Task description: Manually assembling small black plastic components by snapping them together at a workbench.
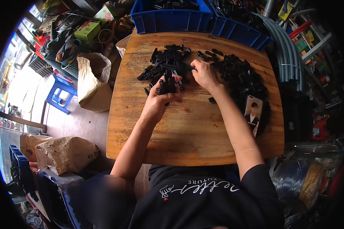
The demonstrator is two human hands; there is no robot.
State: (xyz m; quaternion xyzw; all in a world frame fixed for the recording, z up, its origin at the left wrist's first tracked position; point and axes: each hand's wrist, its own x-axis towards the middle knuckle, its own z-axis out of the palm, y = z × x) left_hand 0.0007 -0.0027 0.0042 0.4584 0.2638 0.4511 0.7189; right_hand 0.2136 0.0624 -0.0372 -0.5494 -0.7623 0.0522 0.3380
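Note:
My left hand (153, 100) is closed round a chunky black plastic part (166, 86), held above the wooden table (191, 133). The exact kind of this part cannot be made out. To its right, my right hand (205, 74) is closed in a pinch, with a thin black piece (187, 66) at its fingertips. Just beyond my left hand lies a heap of long black plastic parts (166, 59). A larger heap of small black parts (242, 74) spreads beside my right hand and forearm. My right palm and curled fingers are partly hidden.
Two blue bins, a left one (172, 21) and a right one (239, 32), hold black parts at the table's far edge. A phone (253, 112) lies by the right heap. Paper sacks (90, 89) and a blue stool (61, 93) stand left; grey pipes (288, 57) stand right.

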